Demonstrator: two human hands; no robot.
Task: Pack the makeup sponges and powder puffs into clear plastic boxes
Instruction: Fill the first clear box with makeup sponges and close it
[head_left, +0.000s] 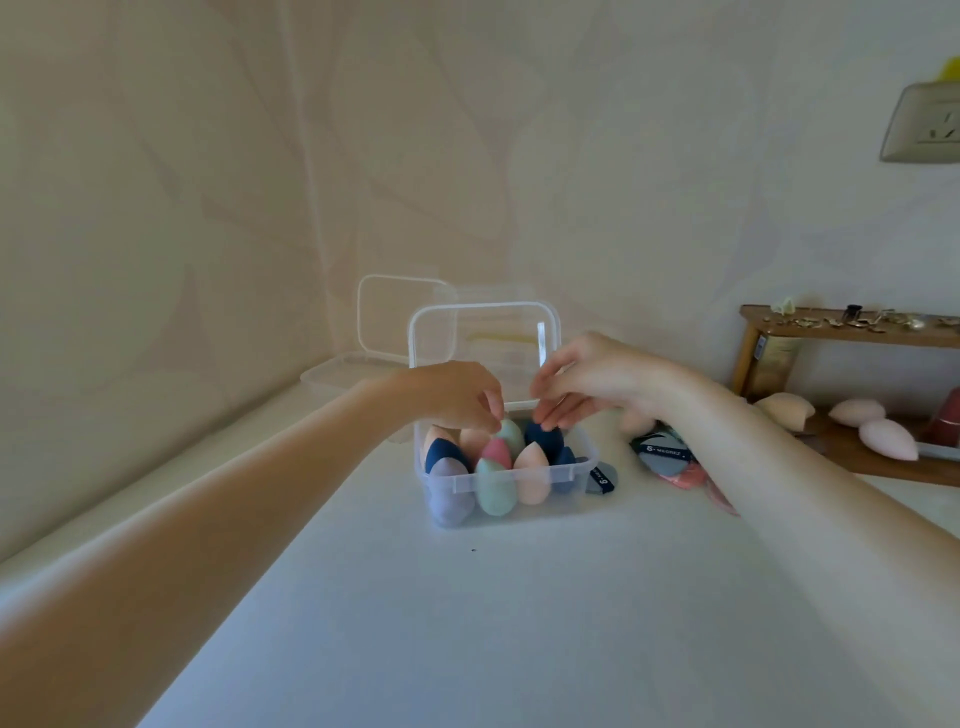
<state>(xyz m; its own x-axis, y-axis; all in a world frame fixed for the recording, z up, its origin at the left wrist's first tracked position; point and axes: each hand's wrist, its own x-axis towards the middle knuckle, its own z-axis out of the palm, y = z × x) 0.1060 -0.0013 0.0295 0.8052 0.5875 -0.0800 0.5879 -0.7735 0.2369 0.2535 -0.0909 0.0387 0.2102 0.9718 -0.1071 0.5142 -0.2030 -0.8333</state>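
A: What lies nearest on the white counter (467, 623)?

B: Bare surface, then the clear plastic box (519, 475) at the centre, its lid (485, 338) hinged upright at the back. Egg-shaped makeup sponges stand packed inside: a lilac sponge (449, 488) at the front corner toward 7 o'clock, a mint-and-pink sponge (495, 480) beside it, a peach sponge (531, 475) next along, and navy ones behind.

A: And the hands?

B: The left hand (457, 395) comes in from 8 o'clock, fingers curled down, its fingertips pinching the top of a pale green sponge (510, 434) in the back row. The right hand (582, 384) comes from 4 o'clock, fingers bent down onto a navy sponge (544, 437) at the back; whether it truly grips it, nobody could tell from here.

A: What sits outside the box?

B: Just beside it at 3 o'clock, a grey powder puff (602, 480) with a dark band. Further toward 2 o'clock, packaged puffs (667, 457), partly under the right forearm. Behind the box, at 11 o'clock, a second clear box (384, 322) stands open.

A: Farther off?

B: At 2 o'clock, loose pink sponges (883, 436) lie on a wooden shelf (852, 332) against the wall.
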